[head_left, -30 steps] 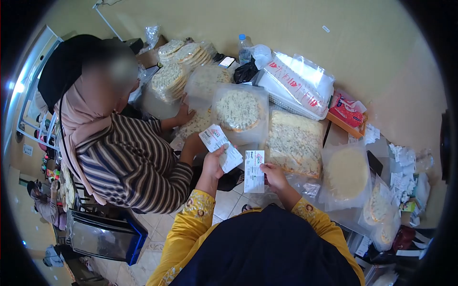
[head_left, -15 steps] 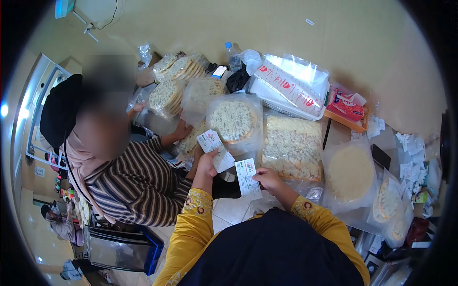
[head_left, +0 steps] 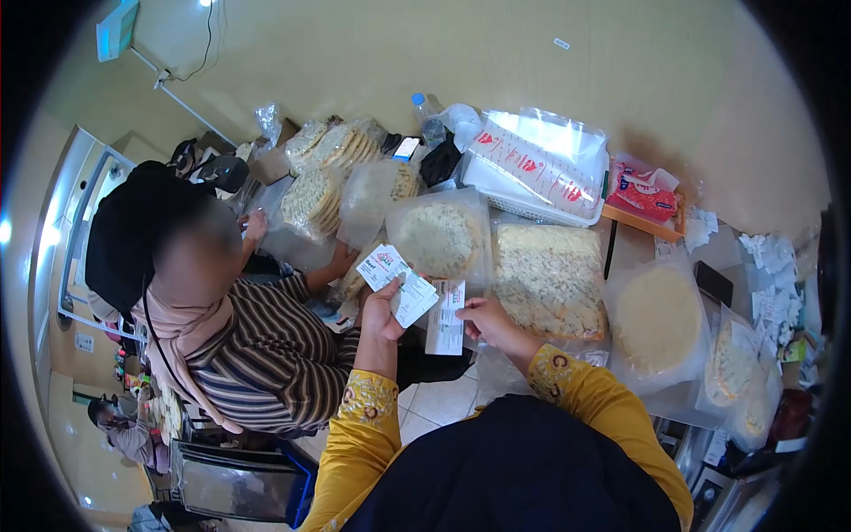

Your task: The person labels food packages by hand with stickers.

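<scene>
My left hand (head_left: pixel 381 312) is closed on a small fanned stack of white printed labels (head_left: pixel 395 282), the top one reading "Beef". Just to its right, my right hand (head_left: pixel 486 319) pinches a single label (head_left: pixel 445 319) by its right edge, close beside the stack. Beyond my hands lies a round pizza (head_left: pixel 437 238) in a clear plastic bag, with pale cheese and dark bits on top. A rectangular bagged pizza (head_left: pixel 547 282) sits right of it. Farther right is a plain round bagged pizza base (head_left: pixel 657 321).
A person in a striped top (head_left: pixel 257 355) stands close on my left, one hand near the bags. Stacked bagged pizzas (head_left: pixel 310 204) lie at the back left. Behind are a white basket (head_left: pixel 532 206), a water bottle (head_left: pixel 429 122) and an orange box (head_left: pixel 643 213). A phone (head_left: pixel 714 282) lies right.
The single label in my right hand has moved slightly left and tilted, its print now shaded. The stack in my left hand is more fanned out. The person on my left has shifted a little.
</scene>
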A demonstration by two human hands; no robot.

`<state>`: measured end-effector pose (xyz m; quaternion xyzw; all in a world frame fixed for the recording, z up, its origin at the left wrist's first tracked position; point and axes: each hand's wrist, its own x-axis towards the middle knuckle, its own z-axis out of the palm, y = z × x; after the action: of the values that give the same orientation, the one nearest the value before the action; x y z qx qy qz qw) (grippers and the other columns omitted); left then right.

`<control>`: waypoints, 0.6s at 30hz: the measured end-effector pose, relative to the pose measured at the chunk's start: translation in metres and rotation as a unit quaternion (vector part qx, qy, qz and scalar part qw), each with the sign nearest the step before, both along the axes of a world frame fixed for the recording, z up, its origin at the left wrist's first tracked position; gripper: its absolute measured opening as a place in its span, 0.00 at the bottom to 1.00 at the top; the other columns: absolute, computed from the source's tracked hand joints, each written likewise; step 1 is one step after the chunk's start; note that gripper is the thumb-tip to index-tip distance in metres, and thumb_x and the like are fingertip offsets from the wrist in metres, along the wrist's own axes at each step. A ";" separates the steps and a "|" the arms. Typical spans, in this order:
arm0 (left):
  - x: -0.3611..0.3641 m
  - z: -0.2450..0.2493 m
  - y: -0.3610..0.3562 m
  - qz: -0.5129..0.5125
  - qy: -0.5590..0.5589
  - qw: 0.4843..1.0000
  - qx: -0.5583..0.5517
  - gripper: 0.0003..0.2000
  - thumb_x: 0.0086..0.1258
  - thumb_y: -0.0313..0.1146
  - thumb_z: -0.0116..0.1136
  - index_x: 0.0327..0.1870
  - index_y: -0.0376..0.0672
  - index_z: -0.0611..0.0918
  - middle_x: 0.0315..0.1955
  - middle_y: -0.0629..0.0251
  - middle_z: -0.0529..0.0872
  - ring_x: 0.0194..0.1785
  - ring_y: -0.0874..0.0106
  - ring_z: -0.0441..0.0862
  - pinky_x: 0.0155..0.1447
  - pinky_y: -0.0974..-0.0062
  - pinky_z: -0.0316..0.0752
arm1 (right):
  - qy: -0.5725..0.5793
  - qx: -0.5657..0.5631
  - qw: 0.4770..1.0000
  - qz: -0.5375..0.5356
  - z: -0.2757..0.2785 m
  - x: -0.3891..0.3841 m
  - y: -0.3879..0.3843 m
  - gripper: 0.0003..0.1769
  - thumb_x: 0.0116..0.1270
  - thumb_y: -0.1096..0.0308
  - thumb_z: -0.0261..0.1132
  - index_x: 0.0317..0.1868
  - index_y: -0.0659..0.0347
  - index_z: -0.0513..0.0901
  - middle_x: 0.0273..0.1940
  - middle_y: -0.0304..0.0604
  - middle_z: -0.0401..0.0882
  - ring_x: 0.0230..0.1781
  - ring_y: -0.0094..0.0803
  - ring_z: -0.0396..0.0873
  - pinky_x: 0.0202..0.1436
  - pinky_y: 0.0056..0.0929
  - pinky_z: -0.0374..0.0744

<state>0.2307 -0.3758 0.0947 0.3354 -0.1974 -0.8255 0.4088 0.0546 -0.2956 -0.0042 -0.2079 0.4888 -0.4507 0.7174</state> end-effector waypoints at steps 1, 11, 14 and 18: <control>-0.003 0.005 0.002 0.001 0.001 1.000 0.008 0.18 0.69 0.29 0.40 0.59 0.34 0.65 0.53 0.53 0.74 0.55 0.55 0.74 0.57 0.52 0.69 | -0.028 -0.001 0.999 -0.023 0.004 0.001 -0.005 0.05 0.57 0.70 0.64 0.32 0.61 0.77 0.18 0.37 0.73 0.13 0.23 0.70 0.14 0.21 0.69; -0.018 0.010 0.007 -0.037 0.036 0.999 -0.004 0.19 0.69 0.31 0.41 0.59 0.33 0.65 0.50 0.46 0.75 0.54 0.54 0.74 0.58 0.54 0.69 | -0.189 -0.018 0.911 -0.366 0.022 0.025 -0.082 0.08 0.59 0.75 0.56 0.39 0.67 0.73 0.29 0.49 0.77 0.22 0.38 0.79 0.20 0.30 0.78; -0.024 0.014 0.010 -0.036 0.037 0.999 -0.003 0.18 0.69 0.32 0.40 0.57 0.33 0.66 0.49 0.45 0.76 0.53 0.55 0.74 0.57 0.56 0.69 | -0.139 -0.049 0.916 -0.373 0.035 0.032 -0.101 0.09 0.59 0.74 0.58 0.40 0.67 0.74 0.31 0.49 0.77 0.24 0.40 0.80 0.21 0.32 0.79; -0.022 0.010 0.009 -0.030 0.042 0.999 -0.002 0.16 0.68 0.31 0.43 0.55 0.33 0.68 0.49 0.45 0.77 0.51 0.55 0.76 0.56 0.56 0.70 | -0.001 -0.108 0.926 -0.361 0.035 0.041 -0.116 0.11 0.60 0.71 0.56 0.42 0.63 0.76 0.35 0.49 0.78 0.23 0.39 0.79 0.19 0.31 0.77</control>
<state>0.2092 -0.3669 0.1043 0.2936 -0.1914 -0.8503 0.3927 0.0957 -0.4114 0.0303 -0.0935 0.4781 -0.7295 0.4800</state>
